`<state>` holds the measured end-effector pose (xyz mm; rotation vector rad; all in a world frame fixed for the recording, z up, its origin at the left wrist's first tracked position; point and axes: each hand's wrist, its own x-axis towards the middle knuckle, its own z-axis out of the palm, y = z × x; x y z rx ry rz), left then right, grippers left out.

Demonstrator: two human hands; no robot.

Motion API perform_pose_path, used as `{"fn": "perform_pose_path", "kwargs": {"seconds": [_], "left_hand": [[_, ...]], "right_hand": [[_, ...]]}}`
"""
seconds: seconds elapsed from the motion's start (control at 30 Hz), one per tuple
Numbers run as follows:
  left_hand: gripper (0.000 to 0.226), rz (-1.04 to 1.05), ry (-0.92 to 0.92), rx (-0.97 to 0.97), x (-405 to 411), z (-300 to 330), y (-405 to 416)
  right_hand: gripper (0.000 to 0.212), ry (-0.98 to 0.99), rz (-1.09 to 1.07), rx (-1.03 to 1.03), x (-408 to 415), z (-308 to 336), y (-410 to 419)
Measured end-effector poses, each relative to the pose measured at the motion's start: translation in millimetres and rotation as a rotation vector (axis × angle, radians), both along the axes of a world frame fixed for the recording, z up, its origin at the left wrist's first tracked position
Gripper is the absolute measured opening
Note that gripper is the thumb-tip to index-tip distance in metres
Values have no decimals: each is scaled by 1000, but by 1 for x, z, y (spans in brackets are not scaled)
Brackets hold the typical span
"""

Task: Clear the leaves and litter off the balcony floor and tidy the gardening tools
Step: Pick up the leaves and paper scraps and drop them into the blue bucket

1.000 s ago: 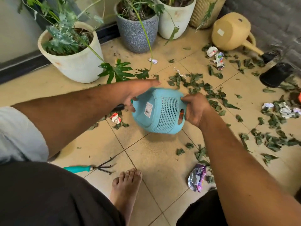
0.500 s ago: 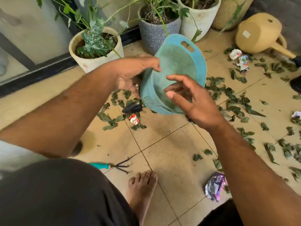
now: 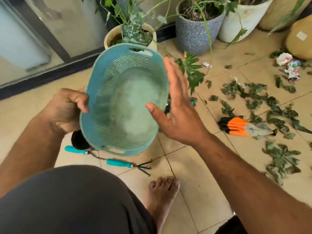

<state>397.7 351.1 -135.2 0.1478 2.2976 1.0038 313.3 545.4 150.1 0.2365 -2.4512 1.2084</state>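
Beige tiled floor (image 3: 194, 186) fills the frame; at upper left, a frosted glass door (image 3: 22, 39) in a dark frame, daylit.

One blue basket (image 3: 125, 105) is gripped at its left rim. Behind it stand four plant pots (image 3: 197, 32); below it lie two teal-handled tools (image 3: 118, 163); to its right lies one orange-tipped glove (image 3: 239, 126), with scattered leaves (image 3: 253, 97) beyond counting.
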Motion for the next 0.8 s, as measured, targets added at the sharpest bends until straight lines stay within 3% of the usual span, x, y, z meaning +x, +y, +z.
{"fn": "perform_pose_path", "kwargs": {"seconds": [0.1, 0.17, 0.3, 0.33, 0.4, 0.5, 0.57, 0.8], "left_hand": [[37, 101, 91, 24, 6, -11, 2], [37, 119, 52, 3, 9, -12, 7], [72, 68, -261, -88, 3, 11, 17], [74, 78, -252, -46, -2, 17, 19], [77, 2, -162, -15, -4, 28, 21], [78, -119, -160, -93, -4, 33, 20], [75, -163, -56, -146, -6, 31, 16], [87, -325, 215, -318, 15, 35, 26]], "right_hand": [[90, -70, 95, -92, -5, -6, -17], [90, -131, 102, -121, -6, -11, -16], [85, -293, 71, -98, -4, -26, 2], [82, -338, 60, -95, -4, -31, 8], [73, -415, 32, -87, -6, -39, 21], [58, -529, -29, -91, -7, -49, 42], [52, -603, -86, -89, -5, -55, 56], [46, -732, -154, -151, 3, -74, 87]]}}
